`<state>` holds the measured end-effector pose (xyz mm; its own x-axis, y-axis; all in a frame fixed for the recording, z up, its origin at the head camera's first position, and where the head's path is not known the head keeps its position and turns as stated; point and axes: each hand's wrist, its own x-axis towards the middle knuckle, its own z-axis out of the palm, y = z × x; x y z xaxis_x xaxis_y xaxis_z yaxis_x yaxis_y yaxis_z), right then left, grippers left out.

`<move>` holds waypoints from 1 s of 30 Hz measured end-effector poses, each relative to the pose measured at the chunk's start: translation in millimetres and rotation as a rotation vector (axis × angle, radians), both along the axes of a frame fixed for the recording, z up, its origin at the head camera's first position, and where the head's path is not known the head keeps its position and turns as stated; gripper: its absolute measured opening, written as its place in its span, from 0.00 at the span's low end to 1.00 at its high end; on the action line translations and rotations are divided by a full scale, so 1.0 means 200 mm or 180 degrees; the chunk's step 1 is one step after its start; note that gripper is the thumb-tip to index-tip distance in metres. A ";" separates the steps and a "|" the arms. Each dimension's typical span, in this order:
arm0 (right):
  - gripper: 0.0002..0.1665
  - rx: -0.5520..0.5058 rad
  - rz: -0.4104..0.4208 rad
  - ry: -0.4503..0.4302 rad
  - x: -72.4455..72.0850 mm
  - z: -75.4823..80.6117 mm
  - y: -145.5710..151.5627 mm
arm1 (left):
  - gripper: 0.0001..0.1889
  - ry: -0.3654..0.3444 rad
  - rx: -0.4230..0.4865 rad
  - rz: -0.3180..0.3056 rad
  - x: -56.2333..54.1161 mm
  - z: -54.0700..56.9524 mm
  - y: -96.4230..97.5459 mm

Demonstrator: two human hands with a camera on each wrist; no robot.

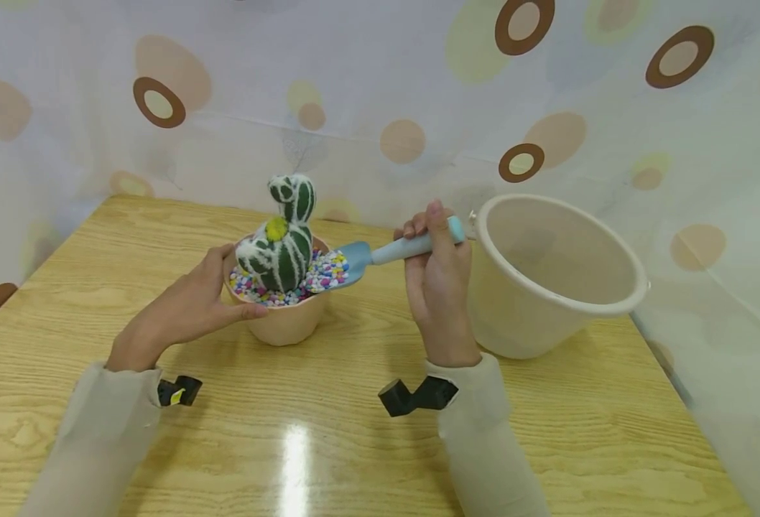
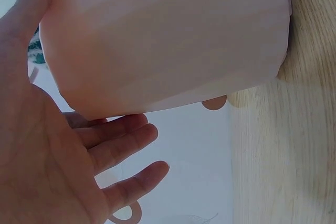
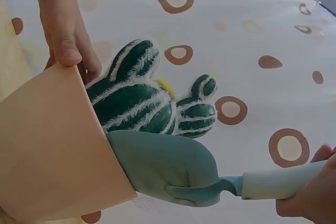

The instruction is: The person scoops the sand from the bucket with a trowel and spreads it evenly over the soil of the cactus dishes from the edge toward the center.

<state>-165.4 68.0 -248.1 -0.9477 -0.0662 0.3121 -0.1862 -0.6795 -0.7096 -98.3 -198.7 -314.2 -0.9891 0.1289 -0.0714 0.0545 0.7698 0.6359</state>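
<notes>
A peach flower pot (image 1: 287,327) stands on the table, holding a green cactus (image 1: 283,258) with white fuzzy ribs and a yellow flower. Multicoloured pebbles (image 1: 244,283) surround its base. My left hand (image 1: 186,305) holds the pot at its left side, thumb across the front of the rim and fingers round behind. In my right hand (image 1: 441,276) is the pale handle of a small blue trowel (image 1: 357,260), gripped with the thumb along it. Pebbles lie on the trowel's blade, whose tip reaches over the pot's right rim beside the cactus. The right wrist view shows the blade's underside.
A large cream bucket (image 1: 522,323) stands just right of my right hand, its inside partly visible. Behind the wood-grain table (image 1: 354,431) hangs a white curtain (image 1: 380,86) patterned with brown and beige circles.
</notes>
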 end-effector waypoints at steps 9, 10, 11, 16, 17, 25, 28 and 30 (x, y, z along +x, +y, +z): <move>0.19 0.0059 0.0081 -0.0019 0.00 -0.01 0.00 | 0.58 0.0031 -0.0038 0.0005 0.00 0.01 0.00; 0.19 0.0074 0.0094 -0.0015 0.00 -0.02 -0.01 | 0.58 0.0036 -0.0044 0.0004 0.01 0.01 0.00; 0.19 0.0073 0.0097 -0.0006 0.00 -0.02 -0.01 | 0.58 0.0042 -0.0043 0.0004 0.01 0.01 0.01; 0.19 0.0069 0.0121 -0.0019 0.00 -0.02 -0.01 | 0.57 0.0065 -0.0044 0.0015 0.01 0.00 0.00; 0.19 0.0067 0.0122 -0.0027 0.00 -0.02 0.00 | 0.57 0.0066 -0.0041 0.0017 0.01 0.00 0.00; 0.20 0.0017 0.0104 0.0085 -0.02 -0.01 0.04 | 0.58 0.0065 -0.0067 -0.0001 0.01 0.00 0.00; 0.20 0.0019 0.0121 0.0101 -0.02 0.00 0.04 | 0.58 0.0059 -0.0062 -0.0012 0.00 0.00 0.00; 0.19 0.0012 0.0115 0.0094 -0.02 0.00 0.05 | 0.58 0.0056 -0.0057 -0.0013 0.00 0.00 0.00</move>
<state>-169.8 77.6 -247.6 -0.9351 -0.1014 0.3396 -0.1825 -0.6836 -0.7067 -98.5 -198.1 -314.3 -0.9897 0.1319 -0.0564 0.0687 0.7809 0.6209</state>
